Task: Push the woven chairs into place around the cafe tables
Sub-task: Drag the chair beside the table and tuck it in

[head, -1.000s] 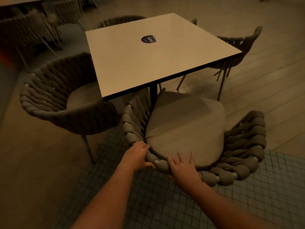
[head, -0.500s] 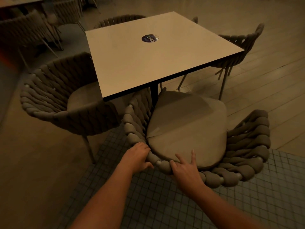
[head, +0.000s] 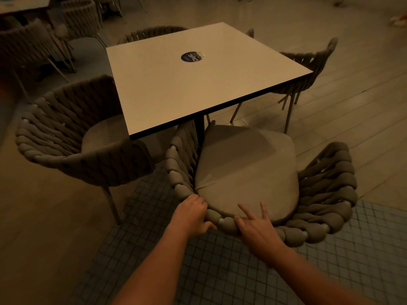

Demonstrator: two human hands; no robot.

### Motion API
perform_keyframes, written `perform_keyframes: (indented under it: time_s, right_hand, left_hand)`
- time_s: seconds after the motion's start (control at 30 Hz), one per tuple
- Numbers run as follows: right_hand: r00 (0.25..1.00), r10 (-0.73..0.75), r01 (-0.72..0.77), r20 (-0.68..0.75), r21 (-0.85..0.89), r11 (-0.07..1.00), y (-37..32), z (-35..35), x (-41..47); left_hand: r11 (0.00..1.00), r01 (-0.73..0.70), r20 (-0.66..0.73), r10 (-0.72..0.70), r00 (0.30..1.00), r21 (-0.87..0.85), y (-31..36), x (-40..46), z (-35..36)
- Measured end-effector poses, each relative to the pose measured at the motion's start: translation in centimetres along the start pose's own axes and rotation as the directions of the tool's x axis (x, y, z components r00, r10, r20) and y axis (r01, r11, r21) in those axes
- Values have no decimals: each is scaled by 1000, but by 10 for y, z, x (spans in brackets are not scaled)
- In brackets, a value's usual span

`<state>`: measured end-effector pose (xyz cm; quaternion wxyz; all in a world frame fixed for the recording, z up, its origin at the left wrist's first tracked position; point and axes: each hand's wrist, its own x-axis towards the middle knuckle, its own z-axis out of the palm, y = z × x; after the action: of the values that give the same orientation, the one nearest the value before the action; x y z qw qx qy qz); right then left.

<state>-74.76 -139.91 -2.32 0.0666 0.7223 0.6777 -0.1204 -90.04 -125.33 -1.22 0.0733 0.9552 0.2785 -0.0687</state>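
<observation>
A woven chair (head: 326, 194) with a grey seat cushion (head: 244, 172) stands right in front of me, its front edge just under the near corner of the square cafe table (head: 198, 89). My left hand (head: 191, 214) is curled around the braided back rim. My right hand (head: 257, 232) rests on the same rim a little to the right, fingers spread over the cushion's edge. A second woven chair (head: 66, 137) sits at the table's left side, its seat partly under the top.
Two more woven chairs stand at the far side (head: 152, 34) and right side (head: 312, 64) of the table. Other chairs (head: 33, 47) and a table fill the far left. I stand on dark small tiles (head: 220, 271); wooden floor lies beyond.
The chair has swung slightly, its right arm drifting rightward. My view has dropped a bit. Both hands stay on the back rim.
</observation>
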Motion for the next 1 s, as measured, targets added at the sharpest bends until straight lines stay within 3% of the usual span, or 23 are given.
perform_keyframes:
  time_s: [0.2, 0.53, 1.0]
  right_hand:
    - [999, -28, 27, -38, -23, 999, 23, -1, -14]
    - [996, -51, 52, 76, -2, 999, 64, 4, -42]
    - [994, 0, 8, 111, -70, 997, 112, 1, -51]
  left_hand:
    - [1000, -8, -18, 8, 1000, 7, 24, 9, 0]
    - [998, 23, 0, -23, 1000, -63, 75, 9, 7]
    - [992, 60, -9, -62, 998, -111, 118, 33, 5]
